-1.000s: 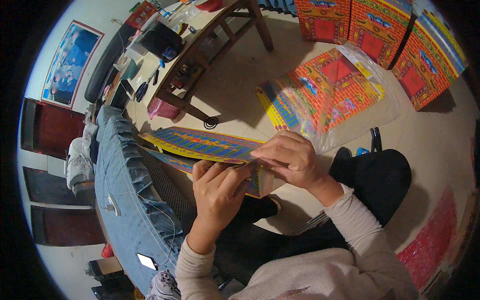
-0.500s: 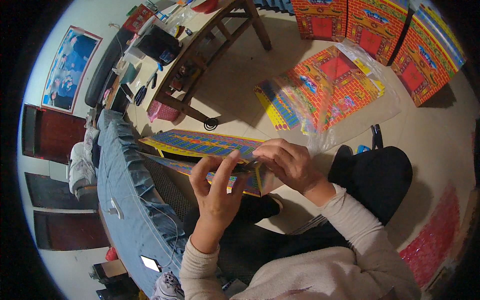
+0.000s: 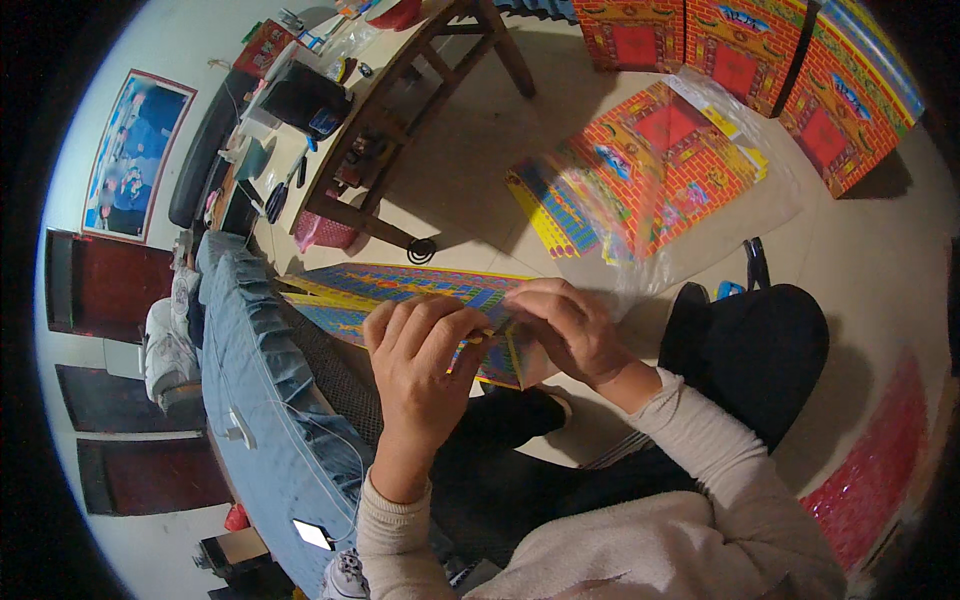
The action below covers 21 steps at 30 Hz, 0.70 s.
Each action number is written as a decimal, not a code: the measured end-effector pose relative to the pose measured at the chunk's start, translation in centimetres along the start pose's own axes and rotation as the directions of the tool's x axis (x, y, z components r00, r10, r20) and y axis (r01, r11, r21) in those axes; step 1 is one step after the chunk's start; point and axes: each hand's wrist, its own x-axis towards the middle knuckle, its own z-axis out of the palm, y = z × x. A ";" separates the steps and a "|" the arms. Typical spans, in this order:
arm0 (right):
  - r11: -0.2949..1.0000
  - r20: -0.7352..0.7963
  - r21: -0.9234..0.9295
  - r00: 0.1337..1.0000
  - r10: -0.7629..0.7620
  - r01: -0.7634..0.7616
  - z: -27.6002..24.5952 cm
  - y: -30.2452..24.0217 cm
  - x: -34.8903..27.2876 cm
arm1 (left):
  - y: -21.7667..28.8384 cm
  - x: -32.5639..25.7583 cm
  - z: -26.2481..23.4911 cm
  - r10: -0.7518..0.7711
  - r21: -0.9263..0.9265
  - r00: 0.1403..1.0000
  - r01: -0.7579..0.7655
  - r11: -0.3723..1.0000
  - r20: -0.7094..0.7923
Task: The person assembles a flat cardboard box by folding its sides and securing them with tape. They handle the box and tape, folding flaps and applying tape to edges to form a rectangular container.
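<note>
The left hand (image 3: pixel 420 355) and the right hand (image 3: pixel 570 325) meet near the middle of the view, both with fingers closed on the near end of a folded printed card (image 3: pixel 400 284); their fingertips nearly meet there, and the exact fold between them is too small to tell. The card, blue and purple with yellow edges, runs from the hands toward nine o'clock, its two layers slightly parted. From the hands, brick-patterned sheets (image 3: pixel 650 165) lie on the floor (image 3: pixel 470 170) between one and two o'clock, partly under clear plastic (image 3: pixel 725 232). Beyond them stand matching red boxes (image 3: pixel 742 55), the rightmost at two o'clock. At eleven o'clock is a wooden surface (image 3: pixel 400 48) carrying a black container (image 3: pixel 303 100) and a red bowl (image 3: pixel 395 13). A blue-covered bed (image 3: pixel 270 470) spreads at eight o'clock, with a lit phone (image 3: pixel 312 534) at seven.
</note>
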 end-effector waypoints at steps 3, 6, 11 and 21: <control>1.000 -0.016 0.007 1.000 -0.011 0.011 0.1 -0.1 -0.1 | 0.0 0.0 0.0 -0.014 -0.058 1.000 0.015 0.998 0.018; 1.000 -0.033 0.021 0.999 -0.016 0.016 -0.2 -0.4 0.2 | 0.2 0.2 0.1 -0.028 -0.101 1.000 0.029 0.994 0.014; 1.000 -0.079 0.012 0.997 -0.018 0.019 -0.1 -0.4 0.3 | 0.2 0.6 0.1 -0.015 -0.117 1.000 0.016 0.993 0.016; 0.998 -0.084 -0.039 0.995 -0.050 0.047 -0.9 -1.0 1.1 | -0.9 0.6 0.0 0.030 -0.143 0.997 -0.020 0.989 0.074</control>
